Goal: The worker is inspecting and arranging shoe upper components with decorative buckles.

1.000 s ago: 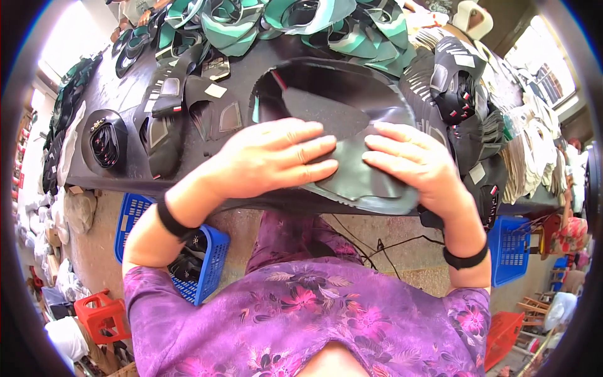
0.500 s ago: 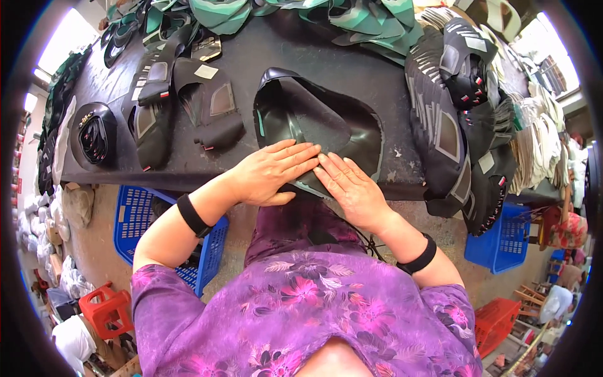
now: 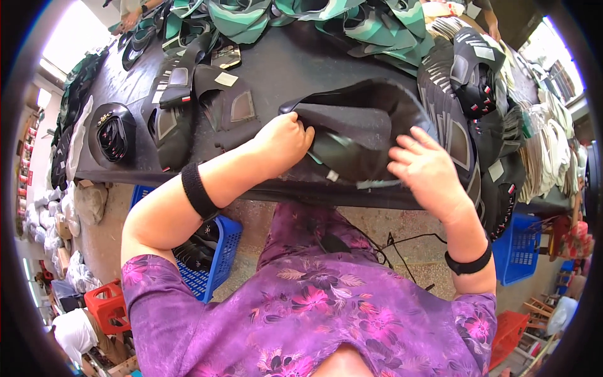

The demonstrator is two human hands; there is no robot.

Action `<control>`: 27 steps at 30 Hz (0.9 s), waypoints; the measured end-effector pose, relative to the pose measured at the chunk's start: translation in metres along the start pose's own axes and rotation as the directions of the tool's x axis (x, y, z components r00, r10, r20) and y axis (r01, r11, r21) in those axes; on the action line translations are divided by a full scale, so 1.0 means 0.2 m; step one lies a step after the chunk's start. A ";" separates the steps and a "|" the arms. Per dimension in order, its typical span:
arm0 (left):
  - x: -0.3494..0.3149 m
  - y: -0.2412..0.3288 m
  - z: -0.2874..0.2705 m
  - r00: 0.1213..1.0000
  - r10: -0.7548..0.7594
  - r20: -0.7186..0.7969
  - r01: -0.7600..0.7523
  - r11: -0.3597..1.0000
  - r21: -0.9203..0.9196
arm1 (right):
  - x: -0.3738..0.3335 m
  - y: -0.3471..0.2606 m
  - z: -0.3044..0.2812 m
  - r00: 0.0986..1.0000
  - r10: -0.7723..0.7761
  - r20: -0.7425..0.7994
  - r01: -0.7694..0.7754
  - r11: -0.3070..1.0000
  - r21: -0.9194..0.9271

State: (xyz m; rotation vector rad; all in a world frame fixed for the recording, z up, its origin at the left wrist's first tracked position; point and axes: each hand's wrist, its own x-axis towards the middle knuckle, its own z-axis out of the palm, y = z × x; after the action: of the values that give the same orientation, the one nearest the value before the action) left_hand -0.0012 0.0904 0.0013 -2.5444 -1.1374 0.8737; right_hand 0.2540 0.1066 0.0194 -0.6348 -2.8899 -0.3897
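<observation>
A folded stack of dark fabric shoe-upper pieces with green undersides (image 3: 361, 135) lies at the near edge of a black worktable (image 3: 276, 69). My left hand (image 3: 282, 141) is closed on the stack's left edge, fingers curled into the fabric. My right hand (image 3: 427, 169) rests on the stack's right front corner with fingers spread and slightly bent, touching the fabric. Both wrists wear black bands.
More black cut pieces (image 3: 207, 107) lie to the left on the table, green-and-black pieces (image 3: 282, 16) at the back, stacked black and white pieces (image 3: 477, 81) on the right. Blue baskets stand below at the left (image 3: 217, 251) and the right (image 3: 518, 248). A red stool (image 3: 107, 308) sits on the floor.
Both hands lay flat on the fabric before. Now my left hand has curled onto its left edge, my right hand has moved to the right corner, and the pile is bunched up higher.
</observation>
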 end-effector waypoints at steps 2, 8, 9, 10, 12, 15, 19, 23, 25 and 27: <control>0.03 0.05 0.05 0.995 -0.015 0.095 0.010 0.999 0.052 | -0.05 0.03 0.02 0.994 0.073 0.079 -0.075 0.997 0.023; 0.05 0.11 0.00 0.978 0.196 0.070 -0.207 0.877 0.434 | 0.09 -0.22 0.25 0.976 0.216 -0.028 -0.178 0.868 0.463; 0.08 0.09 -0.05 0.947 0.243 0.212 -0.308 0.878 0.368 | 0.15 -0.25 0.34 0.970 0.220 -0.104 -0.142 0.859 0.491; 0.11 0.06 -0.03 0.943 0.287 0.168 -0.331 0.859 0.390 | 0.21 -0.29 0.43 0.959 0.259 -0.112 -0.175 0.857 0.485; 0.09 0.00 -0.02 0.995 -0.096 -0.028 0.096 0.995 -0.031 | 0.29 -0.31 0.47 0.952 0.300 -0.055 -0.245 0.860 0.448; 0.04 -0.10 0.02 0.978 0.107 0.179 -0.138 0.976 0.170 | 0.27 -0.30 0.51 0.978 0.211 -0.004 -0.194 0.907 0.374; -0.10 -0.04 0.22 0.956 0.100 -0.277 0.020 0.917 0.399 | 0.25 -0.29 0.50 0.982 0.181 0.058 -0.190 0.917 0.352; -0.14 -0.03 0.26 0.906 0.085 -0.414 0.043 0.956 0.290 | 0.31 -0.32 0.44 0.974 0.222 0.043 -0.221 0.899 0.378; -0.12 -0.03 0.20 0.964 0.064 -0.257 -0.007 0.977 0.215 | 0.38 -0.35 0.46 0.959 0.253 -0.127 -0.179 0.888 0.423; -0.12 -0.06 0.18 0.995 0.049 -0.090 -0.036 0.989 0.141 | 0.43 -0.35 0.53 0.961 0.241 -0.134 -0.162 0.886 0.434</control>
State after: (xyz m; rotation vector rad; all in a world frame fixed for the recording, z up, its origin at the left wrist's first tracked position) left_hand -0.0425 0.0786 -0.0122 -2.4755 -0.9636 0.8043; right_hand 0.1368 0.1092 -0.0786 -0.7636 -2.5718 0.1933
